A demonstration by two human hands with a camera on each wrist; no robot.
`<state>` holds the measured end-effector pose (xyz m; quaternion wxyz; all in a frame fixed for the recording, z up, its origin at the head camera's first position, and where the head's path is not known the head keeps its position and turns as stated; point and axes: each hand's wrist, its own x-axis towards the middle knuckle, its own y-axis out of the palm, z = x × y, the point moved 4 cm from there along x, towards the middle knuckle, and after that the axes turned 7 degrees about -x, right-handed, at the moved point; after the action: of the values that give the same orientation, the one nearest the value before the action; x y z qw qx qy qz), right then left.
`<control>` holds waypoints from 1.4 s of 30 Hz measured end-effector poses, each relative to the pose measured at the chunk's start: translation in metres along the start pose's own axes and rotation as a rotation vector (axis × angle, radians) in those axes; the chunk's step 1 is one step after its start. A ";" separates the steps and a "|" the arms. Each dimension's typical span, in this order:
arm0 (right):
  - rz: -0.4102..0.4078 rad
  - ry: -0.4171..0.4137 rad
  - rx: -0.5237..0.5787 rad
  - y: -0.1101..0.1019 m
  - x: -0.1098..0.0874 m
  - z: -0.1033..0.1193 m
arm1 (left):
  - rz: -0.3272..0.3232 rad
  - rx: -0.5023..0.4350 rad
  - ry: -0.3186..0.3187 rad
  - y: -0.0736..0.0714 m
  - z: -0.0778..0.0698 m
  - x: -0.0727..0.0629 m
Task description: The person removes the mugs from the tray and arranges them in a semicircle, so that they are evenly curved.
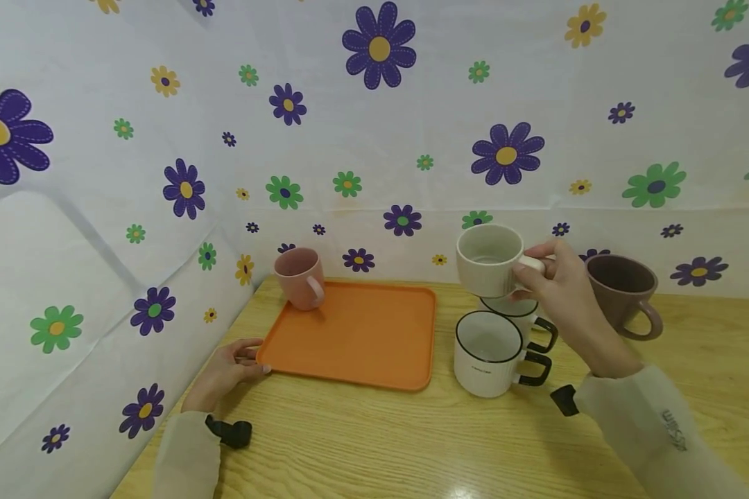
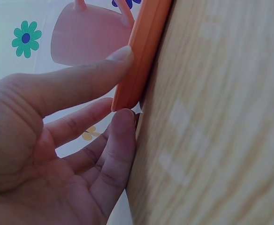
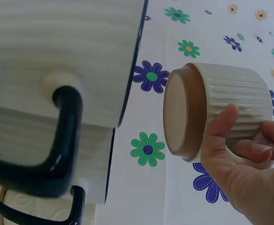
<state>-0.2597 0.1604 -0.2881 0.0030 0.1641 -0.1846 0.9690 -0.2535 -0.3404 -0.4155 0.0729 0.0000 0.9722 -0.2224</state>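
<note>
My right hand [image 1: 552,277] pinches the handle of a ribbed cream cup [image 1: 488,260], raised upright above two mugs. The right wrist view shows the brown unglazed base of that ribbed cup [image 3: 184,112], with my right hand [image 3: 245,164] at its handle. Down at the left, my left hand [image 1: 231,371] holds the near left corner of an orange tray [image 1: 349,339]. Close up in the left wrist view, the thumb of my left hand [image 2: 57,140] lies against the orange rim [image 2: 137,61] while the fingers reach round the corner. A pink mug [image 1: 301,281] stands on the tray's far left corner.
Below the held cup stands a white mug [image 1: 485,353] with black rim and handle. Another such mug [image 1: 518,312] is right behind it, partly hidden. A brownish-purple mug [image 1: 624,291] stands at the right. Flowered cloth [image 1: 374,138] hangs behind the wooden table [image 1: 349,443].
</note>
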 end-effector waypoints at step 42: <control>-0.120 -0.034 0.533 -0.081 -0.041 -0.046 | 0.014 0.006 0.014 0.000 -0.001 -0.002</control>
<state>-0.2300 0.2549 -0.3125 0.0137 0.1860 0.0871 0.9786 -0.2521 -0.3401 -0.4144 0.0676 0.0086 0.9720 -0.2247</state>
